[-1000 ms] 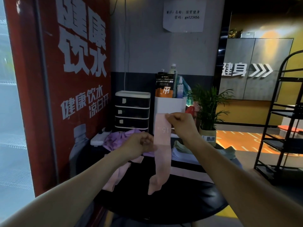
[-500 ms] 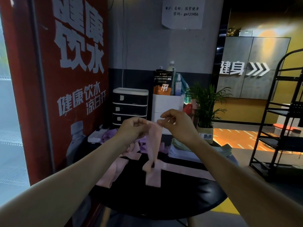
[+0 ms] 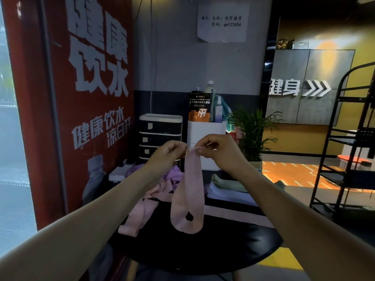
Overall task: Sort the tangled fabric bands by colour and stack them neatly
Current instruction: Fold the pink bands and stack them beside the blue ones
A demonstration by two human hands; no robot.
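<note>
A pink fabric band (image 3: 189,195) hangs as a loop above the black round table (image 3: 203,252). My left hand (image 3: 168,154) and my right hand (image 3: 219,152) pinch its top edge close together. On the table behind lies a tangle of purple bands (image 3: 172,176) and other pink bands (image 3: 142,211). One more pink band (image 3: 233,217) lies flat at the right. A stack of pale green and white bands (image 3: 227,187) sits at the back right.
A red drinks cooler (image 3: 85,98) stands close on the left. Behind the table are a small black-and-white drawer unit (image 3: 160,134), a white box (image 3: 205,130) with bottles and a pouch, and a potted plant (image 3: 251,130). A black metal rack (image 3: 349,138) stands at the right.
The pink band hung as one long strip from my right hand. My left hand has come up to its top, and the band now hangs doubled as a short loop.
</note>
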